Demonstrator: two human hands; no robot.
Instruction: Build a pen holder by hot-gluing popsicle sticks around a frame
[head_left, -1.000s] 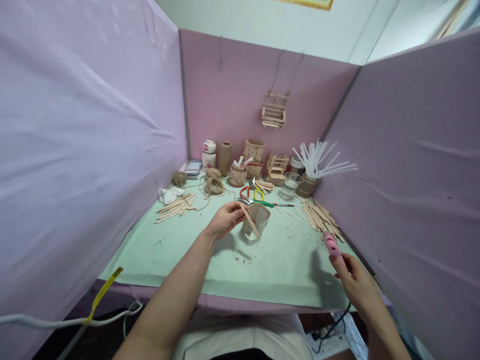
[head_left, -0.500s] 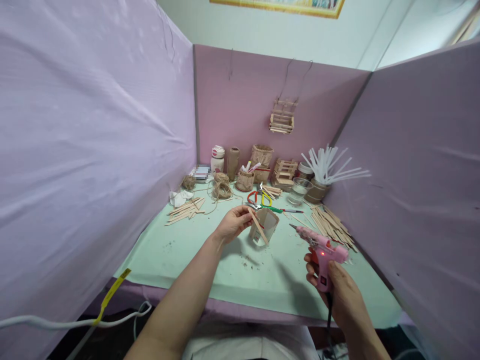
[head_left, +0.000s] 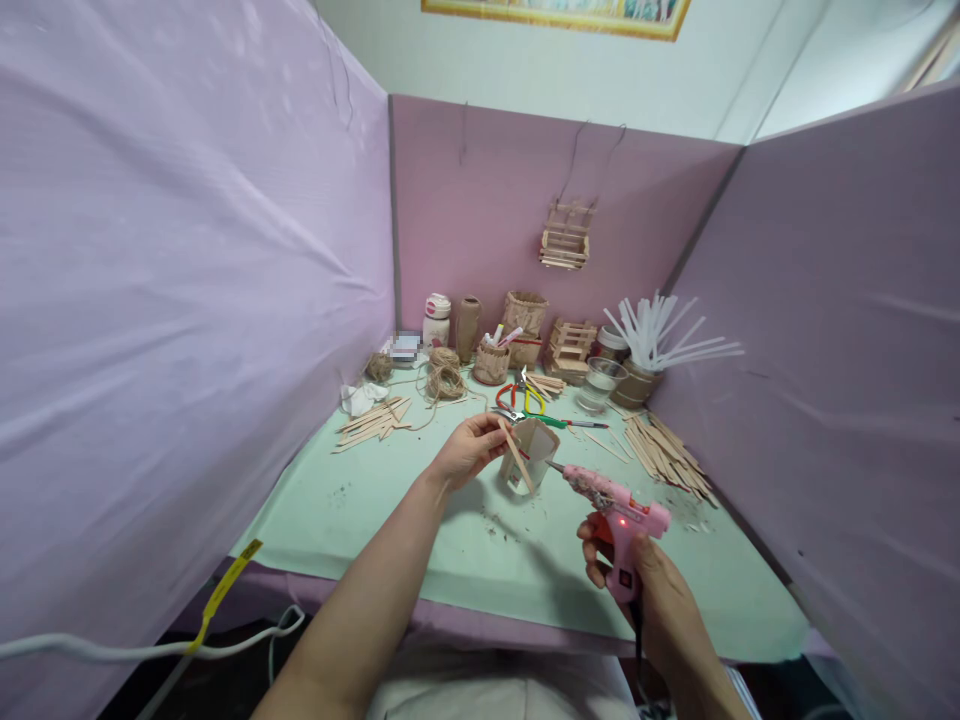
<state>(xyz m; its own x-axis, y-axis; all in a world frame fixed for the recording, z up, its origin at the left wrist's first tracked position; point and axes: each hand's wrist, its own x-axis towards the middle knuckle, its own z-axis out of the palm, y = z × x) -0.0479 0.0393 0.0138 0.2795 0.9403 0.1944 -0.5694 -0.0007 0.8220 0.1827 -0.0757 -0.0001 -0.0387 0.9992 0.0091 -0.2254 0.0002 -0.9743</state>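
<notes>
My left hand [head_left: 474,448] pinches a flat wooden craft stick [head_left: 517,458] by its upper end, and the stick slants down to the right. Right behind the stick stands an open, pale many-sided container [head_left: 541,450]; whether stick and container touch I cannot tell. In my right hand [head_left: 637,570] is a pink hot glue gun [head_left: 619,505] with a lit red light and a black cord. Its metal nozzle points left toward the container, close to its right side and apart from the stick.
Pliers with red and yellow handles [head_left: 521,395] lie behind the container. Loose craft sticks [head_left: 667,455] are at right, more sticks [head_left: 371,425] at left. Twine [head_left: 445,375], a glass [head_left: 598,385] and a pot of white glue sticks [head_left: 637,385] stand farther back. Cloth walls enclose three sides.
My right hand has brought the glue gun leftward, so its nozzle is now nearer the container and the stick. The left hand with the craft stick has stayed almost in place.
</notes>
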